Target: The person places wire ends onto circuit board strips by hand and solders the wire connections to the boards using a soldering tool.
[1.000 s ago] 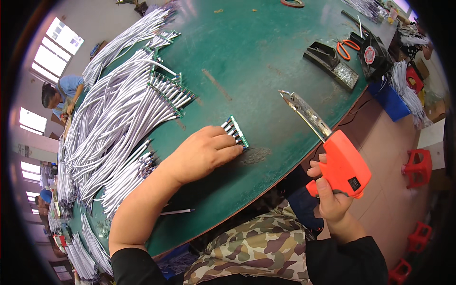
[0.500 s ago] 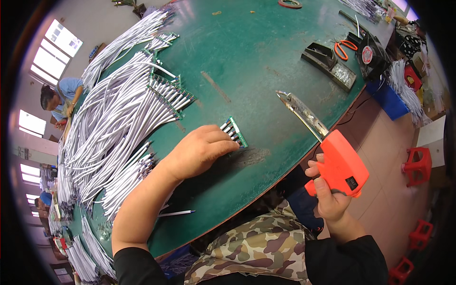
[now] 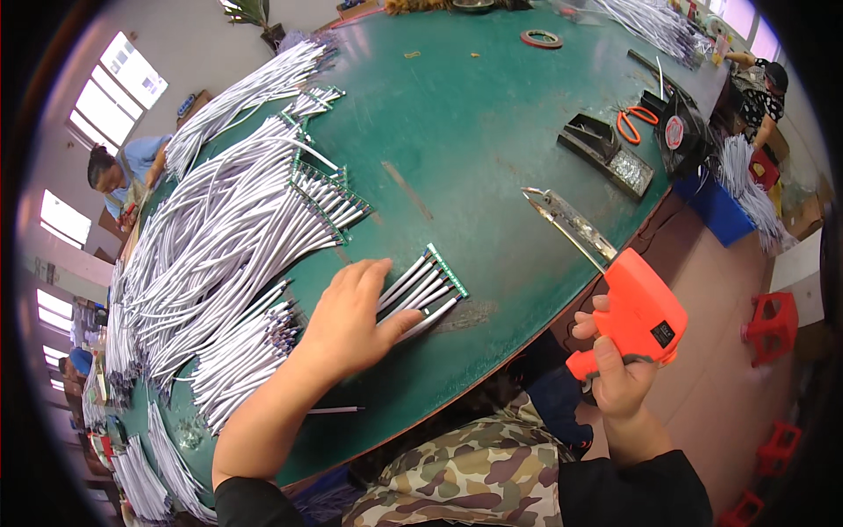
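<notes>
My right hand (image 3: 622, 373) grips the handle of an orange-red soldering gun (image 3: 645, 294). Its long metal tip points up and left over the table's edge. On the table lies a narrow green circuit board strip (image 3: 450, 270) with several white cables (image 3: 411, 279) running from it toward my left hand. Over those cables rests my left hand (image 3: 347, 321), open, thumb and fingers apart; the palm hides the cables' other ends. Just left of it is a pile of loose white cables with dark ends (image 3: 241, 364).
A large heap of white cables with green boards (image 3: 211, 228) covers the green table's left side. A black soldering stand (image 3: 606, 154), orange-handled scissors (image 3: 634, 125), a black fan-like unit (image 3: 683, 132) and a tape roll (image 3: 541, 39) lie farther off. Red stools (image 3: 773, 328) stand right. Other people sit around.
My left hand has loosened from near the board and slid back along the cables, its fingers spreading, so more cable shows. The soldering gun stays in my right hand, nearly unmoved. The view shifted slightly.
</notes>
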Demonstrator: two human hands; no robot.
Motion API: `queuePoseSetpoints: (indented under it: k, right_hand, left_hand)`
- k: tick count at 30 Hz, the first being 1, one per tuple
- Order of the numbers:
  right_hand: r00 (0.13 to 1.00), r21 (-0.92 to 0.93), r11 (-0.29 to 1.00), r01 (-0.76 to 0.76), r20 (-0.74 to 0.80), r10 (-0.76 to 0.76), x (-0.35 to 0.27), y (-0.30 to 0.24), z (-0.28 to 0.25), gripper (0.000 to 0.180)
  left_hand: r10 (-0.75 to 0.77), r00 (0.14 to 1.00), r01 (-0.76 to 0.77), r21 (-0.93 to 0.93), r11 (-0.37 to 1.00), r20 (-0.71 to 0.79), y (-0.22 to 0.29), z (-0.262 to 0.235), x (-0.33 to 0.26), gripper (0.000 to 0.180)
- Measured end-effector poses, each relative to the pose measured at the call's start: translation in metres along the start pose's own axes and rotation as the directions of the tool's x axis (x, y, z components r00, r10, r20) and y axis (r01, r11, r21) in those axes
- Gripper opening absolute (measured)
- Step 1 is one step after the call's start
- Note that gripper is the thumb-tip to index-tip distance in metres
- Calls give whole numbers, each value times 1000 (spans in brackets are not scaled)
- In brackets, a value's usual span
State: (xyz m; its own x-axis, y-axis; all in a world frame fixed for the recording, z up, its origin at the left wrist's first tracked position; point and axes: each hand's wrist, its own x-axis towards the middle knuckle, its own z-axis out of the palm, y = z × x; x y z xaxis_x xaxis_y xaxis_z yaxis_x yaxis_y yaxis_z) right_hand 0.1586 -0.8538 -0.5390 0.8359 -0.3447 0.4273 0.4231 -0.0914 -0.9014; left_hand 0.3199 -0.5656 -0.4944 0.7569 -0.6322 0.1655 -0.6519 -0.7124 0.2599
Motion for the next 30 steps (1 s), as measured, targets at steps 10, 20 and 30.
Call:
queuePoseSetpoints:
  k: [10,20,30]
  right_hand:
    - [999,-16,1000,1,53,0,-9,4,1,40]
    - [996,-41,995,-88,-8,88,-11,1,4,40]
    - [998,-64,996,-67,-15,67,-10,4,-3,40]
  left_hand:
    - [114,991,-114,-2,993,-66,-5,9,16,28]
    - [99,978,-164,375,912,186,29,15,29,12]
    - [-66,995,82,-217,973,77,-1,8,32,24]
